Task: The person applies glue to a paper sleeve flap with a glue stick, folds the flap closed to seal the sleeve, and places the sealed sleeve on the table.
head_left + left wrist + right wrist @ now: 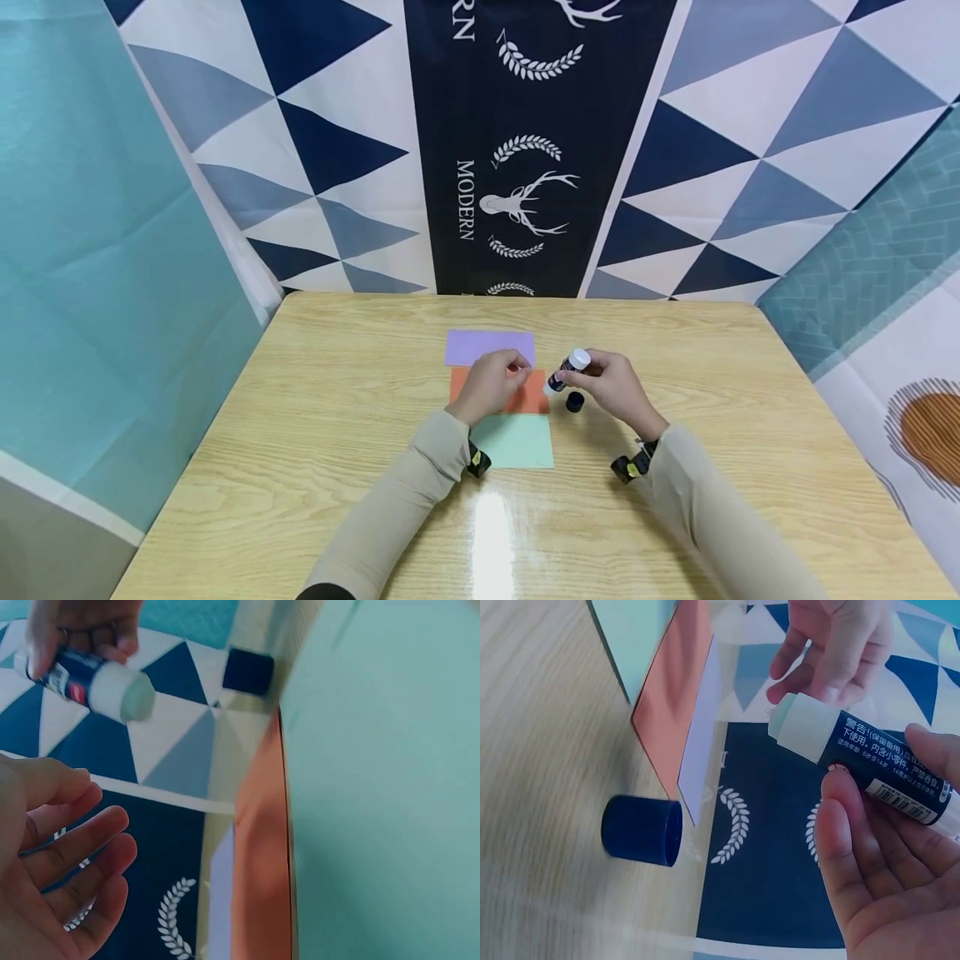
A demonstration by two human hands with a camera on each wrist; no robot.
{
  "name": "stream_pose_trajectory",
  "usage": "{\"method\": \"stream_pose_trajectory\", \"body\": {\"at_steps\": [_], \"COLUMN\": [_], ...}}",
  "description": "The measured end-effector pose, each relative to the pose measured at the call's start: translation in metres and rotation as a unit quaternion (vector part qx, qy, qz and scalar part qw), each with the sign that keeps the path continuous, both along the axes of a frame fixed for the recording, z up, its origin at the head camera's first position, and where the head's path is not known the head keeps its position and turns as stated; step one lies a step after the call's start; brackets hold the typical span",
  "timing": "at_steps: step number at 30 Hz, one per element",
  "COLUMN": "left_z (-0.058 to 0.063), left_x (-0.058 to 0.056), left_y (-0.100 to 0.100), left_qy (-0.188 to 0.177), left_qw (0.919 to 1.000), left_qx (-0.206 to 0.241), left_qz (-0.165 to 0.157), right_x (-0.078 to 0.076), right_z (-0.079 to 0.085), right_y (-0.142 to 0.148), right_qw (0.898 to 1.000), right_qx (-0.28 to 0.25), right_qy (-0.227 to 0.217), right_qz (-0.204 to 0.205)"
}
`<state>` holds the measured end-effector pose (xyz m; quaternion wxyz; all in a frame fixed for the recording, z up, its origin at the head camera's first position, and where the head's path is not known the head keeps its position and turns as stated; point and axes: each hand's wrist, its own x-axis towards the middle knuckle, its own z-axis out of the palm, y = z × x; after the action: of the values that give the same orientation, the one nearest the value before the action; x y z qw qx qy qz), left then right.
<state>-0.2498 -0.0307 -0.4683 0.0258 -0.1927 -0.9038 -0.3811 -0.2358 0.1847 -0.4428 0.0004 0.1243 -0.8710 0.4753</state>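
Observation:
My right hand [617, 387] pinches a glue stick [567, 372] between thumb and fingers, its uncapped end tilted down to the left. In the right wrist view the glue stick [870, 754] shows a dark printed label and a pale tip. Its dark cap [641, 829] stands apart on the table, below the right hand. My left hand [489, 382] hovers over the orange paper [534, 393], its fingers loosely bent with nothing between them in the left wrist view. A mint-green paper [517, 442] lies nearer me, and a purple paper [487, 346] lies farther away.
The papers lie in a column on a wooden table [337, 367]. A patterned cloth [337, 150] hangs behind the table's far edge. Teal sheeting [112, 208] stands along the left side. Small dark wrist cameras [628, 467] sit under both wrists.

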Motion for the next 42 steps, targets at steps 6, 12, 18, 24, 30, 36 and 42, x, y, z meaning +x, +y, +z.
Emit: {"method": "stream_pose_trajectory", "body": {"at_steps": [6, 12, 18, 24, 30, 36, 42], "left_z": [0.000, -0.005, -0.008, -0.009, -0.010, -0.009, -0.009], "left_x": [0.022, 0.041, 0.047, 0.047, 0.046, 0.046, 0.046], "left_y": [-0.003, -0.004, -0.003, -0.002, -0.003, -0.002, -0.001], "left_qy": [-0.024, -0.054, -0.064, -0.071, -0.071, -0.075, -0.076], "left_qw": [0.9980, 0.9950, 0.9932, 0.9919, 0.9908, 0.9904, 0.9886], "left_qx": [0.057, 0.056, 0.060, 0.068, 0.084, 0.088, 0.107], "left_qz": [-0.013, -0.062, -0.076, -0.081, -0.079, -0.076, -0.074], "right_x": [0.013, 0.031, 0.035, 0.034, 0.033, 0.034, 0.032], "right_z": [-0.005, -0.015, -0.014, -0.012, -0.008, -0.007, -0.008], "right_y": [-0.007, -0.008, -0.012, -0.013, -0.014, -0.013, -0.010], "right_qw": [1.000, 0.999, 0.997, 0.996, 0.994, 0.994, 0.994], "right_qx": [-0.022, -0.039, -0.069, -0.076, -0.087, -0.092, -0.087], "right_qy": [0.010, 0.002, 0.000, 0.004, 0.007, 0.001, -0.004], "right_qz": [0.017, 0.017, 0.032, 0.053, 0.063, 0.067, 0.072]}}
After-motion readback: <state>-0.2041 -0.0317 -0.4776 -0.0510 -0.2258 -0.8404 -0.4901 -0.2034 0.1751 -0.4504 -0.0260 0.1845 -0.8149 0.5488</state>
